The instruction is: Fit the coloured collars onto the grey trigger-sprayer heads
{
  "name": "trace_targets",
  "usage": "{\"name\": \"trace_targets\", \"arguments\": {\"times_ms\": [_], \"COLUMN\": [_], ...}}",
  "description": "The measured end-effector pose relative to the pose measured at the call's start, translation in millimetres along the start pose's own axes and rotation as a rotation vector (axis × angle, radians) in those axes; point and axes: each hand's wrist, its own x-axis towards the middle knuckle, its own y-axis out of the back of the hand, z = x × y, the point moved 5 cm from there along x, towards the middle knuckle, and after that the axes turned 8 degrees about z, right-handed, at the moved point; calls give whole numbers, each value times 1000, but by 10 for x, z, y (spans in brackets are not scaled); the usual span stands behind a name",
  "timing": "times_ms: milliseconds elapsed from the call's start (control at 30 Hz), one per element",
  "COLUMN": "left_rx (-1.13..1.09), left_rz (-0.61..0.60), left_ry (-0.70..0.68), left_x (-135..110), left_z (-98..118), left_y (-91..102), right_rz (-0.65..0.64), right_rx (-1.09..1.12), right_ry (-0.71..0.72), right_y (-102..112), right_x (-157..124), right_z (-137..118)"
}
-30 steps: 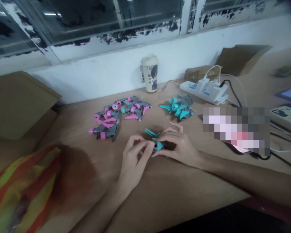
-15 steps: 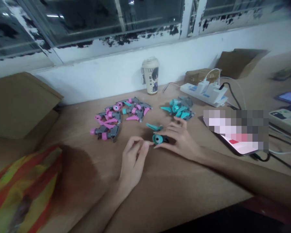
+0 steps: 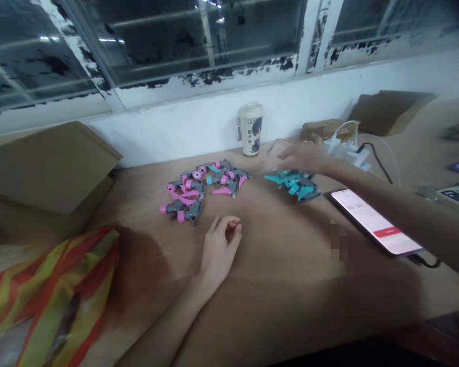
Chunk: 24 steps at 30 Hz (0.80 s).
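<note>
My left hand [image 3: 221, 247] hovers over the middle of the table, its thumb and forefinger curled together in a pinch. Whatever might be between those fingertips is too small to make out. To the right, my right hand [image 3: 304, 155] is above the back of a pile of grey and teal trigger spray heads [image 3: 300, 187]. Motion blurs its fingers, so whether they hold a spray head does not show. Beyond my left hand lies a group of grey and pink trigger spray heads [image 3: 187, 196], with a teal-collared one [image 3: 214, 179] among them.
A paper coffee cup [image 3: 251, 130] stands by the wall. Behind my right arm are a power strip with chargers [image 3: 344, 149] and a small carton [image 3: 323, 129]. A lit phone [image 3: 375, 221] lies under my forearm. A cardboard box [image 3: 53, 168] and striped bag [image 3: 72, 290] occupy the left.
My right hand has moved from the middle up to the teal pile. The teal spray head it held between my hands is no longer there. My left hand stays near its place, still pinched.
</note>
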Motion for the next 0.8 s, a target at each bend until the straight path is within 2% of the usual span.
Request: {"name": "trace_targets", "arguments": {"times_ms": [100, 200, 300, 400, 500, 633, 733, 800], "left_rx": [-6, -13, -12, -13, -2, -9, -22, -31], "left_rz": [-5, -15, -32, -39, -31, -34, -28, -16], "left_ry": [0, -1, 5, 17, 10, 10, 5, 1], "left_x": [-5, -13, -24, -33, -41, -56, -60, -57], "left_z": [-1, 3, 4, 3, 12, 17, 18, 16], "left_y": [1, 4, 2, 0, 3, 1, 8, 18], "right_rz": [-91, -158, -253, -278, -287, -275, -241, -200], "right_rx": [16, 50, 106, 120, 104, 104, 129, 159], "right_ry": [-28, 21, 146, 195, 179, 157, 145, 142], "right_y": [24, -22, -219, -474, -727, -963, -1021, -978], "right_x": [130, 272, 390, 500, 586, 646, 680, 704], "right_z": [-231, -673, -1198, -1571, -1745, -1837, -1885, -1903]}}
